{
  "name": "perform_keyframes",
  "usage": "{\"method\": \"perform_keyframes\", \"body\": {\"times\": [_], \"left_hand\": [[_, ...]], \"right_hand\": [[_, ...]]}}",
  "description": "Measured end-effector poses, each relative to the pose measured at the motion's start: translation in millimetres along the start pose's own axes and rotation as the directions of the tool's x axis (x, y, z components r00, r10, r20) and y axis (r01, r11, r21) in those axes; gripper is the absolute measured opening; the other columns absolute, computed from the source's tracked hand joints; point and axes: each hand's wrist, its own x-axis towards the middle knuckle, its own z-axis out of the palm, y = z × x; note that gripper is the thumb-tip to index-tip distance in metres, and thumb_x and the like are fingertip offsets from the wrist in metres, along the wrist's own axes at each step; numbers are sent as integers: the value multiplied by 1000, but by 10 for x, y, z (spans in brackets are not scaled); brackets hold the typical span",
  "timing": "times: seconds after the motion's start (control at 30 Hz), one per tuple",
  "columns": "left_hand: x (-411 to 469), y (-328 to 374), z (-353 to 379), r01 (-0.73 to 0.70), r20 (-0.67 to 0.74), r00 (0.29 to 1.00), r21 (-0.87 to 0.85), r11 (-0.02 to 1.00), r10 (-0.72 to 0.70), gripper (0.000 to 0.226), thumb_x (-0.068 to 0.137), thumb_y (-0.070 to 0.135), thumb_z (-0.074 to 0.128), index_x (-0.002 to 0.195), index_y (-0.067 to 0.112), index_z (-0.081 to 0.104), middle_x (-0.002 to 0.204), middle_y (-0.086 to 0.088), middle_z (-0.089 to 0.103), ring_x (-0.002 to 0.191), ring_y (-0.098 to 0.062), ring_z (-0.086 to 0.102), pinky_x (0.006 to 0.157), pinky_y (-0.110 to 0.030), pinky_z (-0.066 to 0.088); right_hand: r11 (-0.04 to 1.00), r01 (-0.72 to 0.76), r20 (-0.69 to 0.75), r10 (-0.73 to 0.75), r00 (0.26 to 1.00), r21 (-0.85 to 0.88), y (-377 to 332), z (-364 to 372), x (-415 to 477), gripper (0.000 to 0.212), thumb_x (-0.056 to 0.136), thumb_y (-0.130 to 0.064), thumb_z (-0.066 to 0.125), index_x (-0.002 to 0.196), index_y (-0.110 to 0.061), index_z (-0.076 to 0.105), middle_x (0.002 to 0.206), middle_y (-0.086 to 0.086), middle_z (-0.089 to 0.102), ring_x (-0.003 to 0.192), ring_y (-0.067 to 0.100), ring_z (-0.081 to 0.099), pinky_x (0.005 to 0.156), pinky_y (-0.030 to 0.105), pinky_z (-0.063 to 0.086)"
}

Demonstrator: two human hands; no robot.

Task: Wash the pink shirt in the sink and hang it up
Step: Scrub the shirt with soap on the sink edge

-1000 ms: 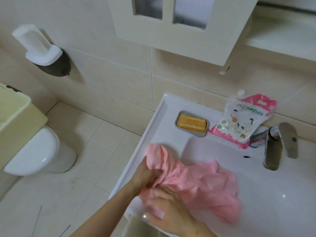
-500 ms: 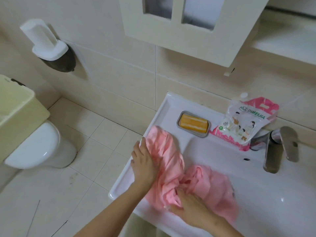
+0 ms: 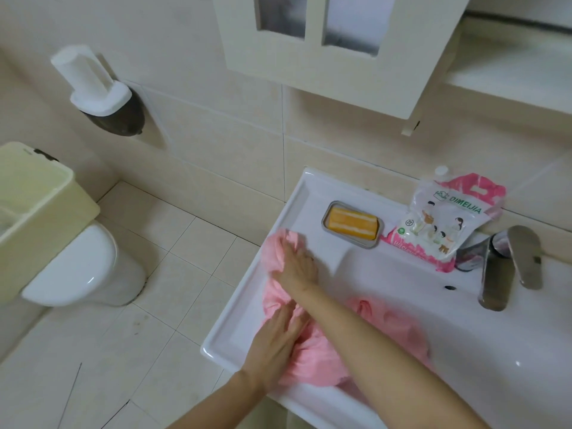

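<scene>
Pressing down on the pink shirt [image 3: 312, 360], both hands work it against the left ledge of the sink [image 3: 235, 308], where the cloth lies bunched in a long roll. Its long axis runs along that rim from the near corner toward the wall, and one loose part spills right into the basin. The right hand [image 3: 295, 266] reaches across to the far end, fingers flat on the cloth rather than clutching it. The left hand [image 3: 275, 345] lies on the near end, fingers straight and pointing up the roll. Half a second ago the places were reversed, with the left hand on the far bunch and the right gripping cloth nearer the basin. The next rub likely runs lengthwise between them; the faucet [image 3: 495, 274] looks dry.
</scene>
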Motion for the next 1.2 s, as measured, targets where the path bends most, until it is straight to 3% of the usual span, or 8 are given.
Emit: {"method": "perform_keyframes", "body": {"times": [0.17, 0.33, 0.57, 0.67, 0.83, 0.97, 1.13, 1.2], "left_hand": [[-110, -158, -124, 69, 70, 995, 104, 992, -77, 35, 82, 24, 44, 113, 32, 59, 137, -12, 52, 98, -27, 62, 73, -34, 47], [-131, -305, -44, 133, 49, 988, 244, 961, -149, 33, 86, 33, 41, 105, 30, 68, 141, -14, 48, 131, -38, 35, 109, -57, 16], [-142, -344, -9, 99, 260, 944, 359, 928, -201, 38, 82, 35, 40, 97, 32, 75, 112, -7, 70, 127, -35, 48, 112, -54, 10], [-160, -314, 2, 81, 246, 949, 413, 907, -197, 41, 81, 34, 39, 102, 31, 73, 119, -14, 65, 120, -40, 53, 107, -56, 12], [-158, -262, -18, 111, 262, 932, 455, 884, -252, 38, 76, 37, 37, 76, 29, 75, 95, -9, 73, 116, -46, 55, 110, -62, 3], [-149, -218, -21, 130, 247, 930, 468, 874, -271, 42, 79, 38, 36, 92, 28, 75, 113, -10, 69, 113, -51, 54, 102, -66, 10], [-154, -204, 20, 153, 282, 909, 458, 875, -307, 34, 77, 39, 43, 80, 28, 75, 99, -12, 72, 118, -48, 52, 103, -66, 12], [-142, -218, 13, 150, 291, 903, 474, 867, -316, 37, 79, 39, 39, 83, 29, 75, 109, -12, 70, 118, -49, 51, 103, -67, 10]], "right_hand": [[993, 115, -188, -115, 975, -9, 461, -100, 155, 35, 83, -11, 58, 119, -10, 59, 128, 9, 48, 116, 28, 50, 97, 26, 34], [828, 197, -228, -86, 970, 525, 735, -298, -65, 73, 72, 13, 43, 132, -29, 44, 116, 7, 58, 97, 19, 59, 80, 21, 41], [847, 487, -190, -525, 830, -213, 404, 227, -338, 28, 57, -32, 75, 74, -20, 56, 69, 0, 57, 57, 22, 59, 44, 27, 44], [963, 255, -377, -270, 886, -91, 386, -71, 133, 24, 53, -17, 79, 60, -15, 55, 64, 5, 55, 52, 28, 59, 42, 30, 42], [684, 668, -147, -723, 675, -293, 242, 147, -430, 13, 61, -25, 64, 74, -23, 63, 73, -2, 60, 53, 16, 59, 42, 22, 42], [938, 325, -397, -346, 850, -121, 495, -151, 197, 12, 62, -24, 65, 67, -14, 59, 67, 6, 59, 57, 29, 63, 45, 32, 44], [712, 679, -213, -702, 679, -182, 255, 179, -405, 10, 69, -32, 68, 67, -22, 65, 64, -5, 62, 47, 14, 59, 38, 19, 43], [806, 544, -291, -592, 752, -233, 434, -16, 88, 23, 53, -24, 86, 61, -20, 65, 57, -3, 61, 44, 17, 60, 36, 18, 39]]}}
